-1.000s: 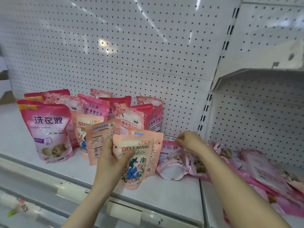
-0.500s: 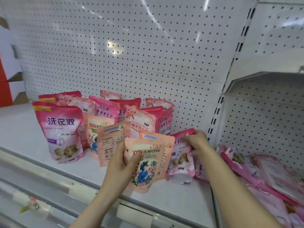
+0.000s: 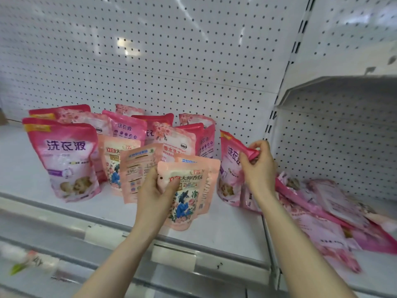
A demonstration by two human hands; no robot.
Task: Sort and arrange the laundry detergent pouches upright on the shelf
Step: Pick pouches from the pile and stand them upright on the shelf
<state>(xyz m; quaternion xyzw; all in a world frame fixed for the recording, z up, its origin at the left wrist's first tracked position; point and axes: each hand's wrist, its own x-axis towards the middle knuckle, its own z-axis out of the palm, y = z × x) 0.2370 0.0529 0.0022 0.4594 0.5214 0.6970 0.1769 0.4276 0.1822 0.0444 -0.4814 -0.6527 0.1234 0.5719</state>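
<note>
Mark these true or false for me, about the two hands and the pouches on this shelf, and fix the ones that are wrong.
1. The left hand holds a peach pouch with a blue figure printed on it. True.
2. The right hand is empty. False: its grip pinches the top corner of a pink pouch.
3. That pink pouch lies flat. False: it stands nearly upright on the shelf.
4. A heap of pouches lies toppled to the right of the pink pouch. True.
</note>
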